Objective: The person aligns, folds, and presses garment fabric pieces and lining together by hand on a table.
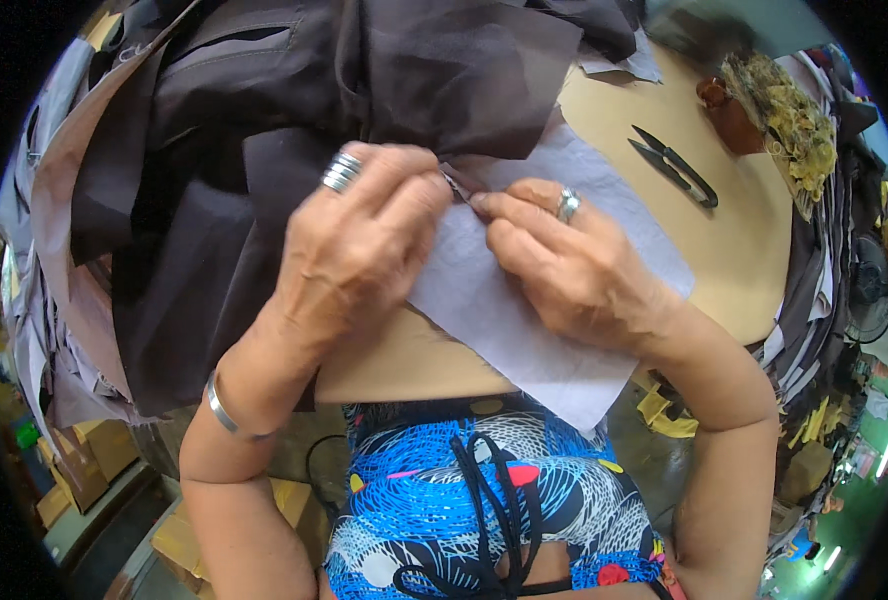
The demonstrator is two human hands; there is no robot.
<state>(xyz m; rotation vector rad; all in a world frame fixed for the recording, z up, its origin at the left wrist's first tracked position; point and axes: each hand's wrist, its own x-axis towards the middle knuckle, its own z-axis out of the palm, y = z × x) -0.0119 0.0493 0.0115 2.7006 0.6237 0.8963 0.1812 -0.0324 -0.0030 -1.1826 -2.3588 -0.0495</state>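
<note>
Landmark: the pale cloth (464,275). Nearest, below its near corner: your blue patterned top (589,510) with a loose black cord (486,500), cut off by the lower edge. Cardboard boxes (289,505) low to the left of it, partly behind your left forearm.

Right hand (574,250) is over the cloth's middle, thumb and forefinger pinched on a thin metal piece (456,185), other fingers curled. Piece sits at the cloth's upper left edge; too small and covered to say what tool it is. Left hand (364,235) is at the cloth's left edge, fingers curled in, slightly blurred. Its fingertips are hidden, so can't tell what they grip, if anything.

Dark cloth (194,290) piles left of and beyond the pale cloth, overlapping its far end; top cut off. Tan tabletop (744,250) shows to the right, black snips (676,165) lying there, well apart from your hands. Farther right, yellowish scraps (804,130) crowd the table edge. Beyond, a dark fan (872,275), half lost in rim distortion.
</note>
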